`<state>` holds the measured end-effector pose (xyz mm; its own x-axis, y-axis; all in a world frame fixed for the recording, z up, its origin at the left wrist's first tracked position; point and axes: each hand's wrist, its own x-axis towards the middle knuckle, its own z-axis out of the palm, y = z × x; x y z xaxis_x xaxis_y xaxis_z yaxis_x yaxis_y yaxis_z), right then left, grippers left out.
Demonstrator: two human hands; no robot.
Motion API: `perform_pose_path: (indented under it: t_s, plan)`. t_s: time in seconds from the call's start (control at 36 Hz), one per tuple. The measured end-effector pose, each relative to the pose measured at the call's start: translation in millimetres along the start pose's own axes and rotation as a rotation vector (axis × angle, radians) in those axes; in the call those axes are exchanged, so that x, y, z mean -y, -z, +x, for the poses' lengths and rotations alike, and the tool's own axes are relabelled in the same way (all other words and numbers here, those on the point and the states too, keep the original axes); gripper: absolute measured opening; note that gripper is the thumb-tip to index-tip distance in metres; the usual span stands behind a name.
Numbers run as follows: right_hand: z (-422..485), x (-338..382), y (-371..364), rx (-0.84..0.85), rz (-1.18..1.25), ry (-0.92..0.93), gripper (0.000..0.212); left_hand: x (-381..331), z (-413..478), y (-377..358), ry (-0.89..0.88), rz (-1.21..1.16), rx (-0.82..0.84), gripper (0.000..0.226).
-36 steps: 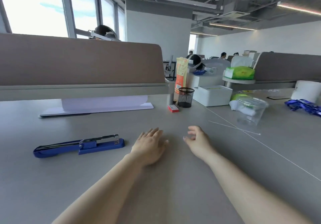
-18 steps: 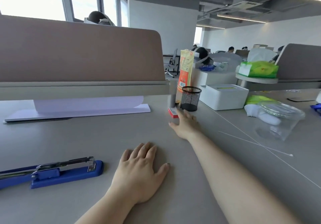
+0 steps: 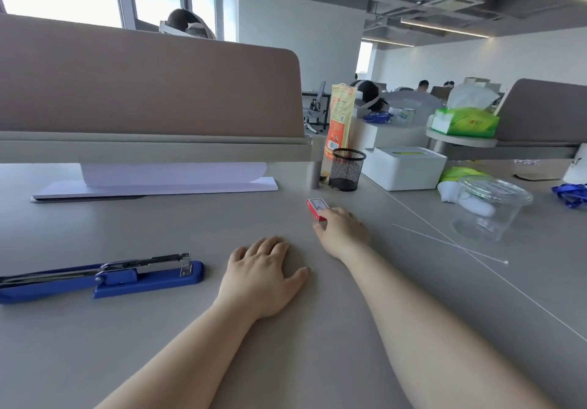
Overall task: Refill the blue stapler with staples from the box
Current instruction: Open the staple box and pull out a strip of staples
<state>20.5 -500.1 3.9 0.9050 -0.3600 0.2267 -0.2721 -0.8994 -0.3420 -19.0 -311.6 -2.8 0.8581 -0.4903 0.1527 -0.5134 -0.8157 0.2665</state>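
Note:
The blue stapler (image 3: 104, 278) lies swung wide open on the grey desk at the left, its metal staple channel facing up. A small red staple box (image 3: 316, 208) sits just above the desk, in front of the mesh cup. My right hand (image 3: 344, 230) is closed around the near end of the box, thumb on its left side. Flat on the desk between stapler and box rests my left hand (image 3: 265, 273), fingers spread, holding nothing.
A black mesh pen cup (image 3: 346, 168), an orange packet (image 3: 340, 122) and a white box (image 3: 403, 167) stand behind the staple box. A clear plastic tub (image 3: 489, 208) and a thin white stick (image 3: 451, 245) lie to the right. White paper (image 3: 158, 183) lies under the partition.
My right hand has drawn the staple box back toward me, out from beside the mesh cup. The left hand stays flat on the desk. The camera has tilted slightly.

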Motion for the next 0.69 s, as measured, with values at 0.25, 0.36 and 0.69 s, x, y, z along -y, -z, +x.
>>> perform_pose_path:
  t_s: [0.25,0.36,0.69]
  plan:
    - [-115,-1,28,-0.036,0.064,0.04,0.03,-10,-25,15,0.009,-0.035,-0.059,0.045]
    - [-149,-4,39,-0.057,0.109,0.025,0.027,-17,-48,16,0.005,-0.077,-0.047,0.044]
    - [-154,-13,41,-0.096,0.348,-0.009,0.018,-23,-63,10,-0.11,-0.121,-0.092,0.058]
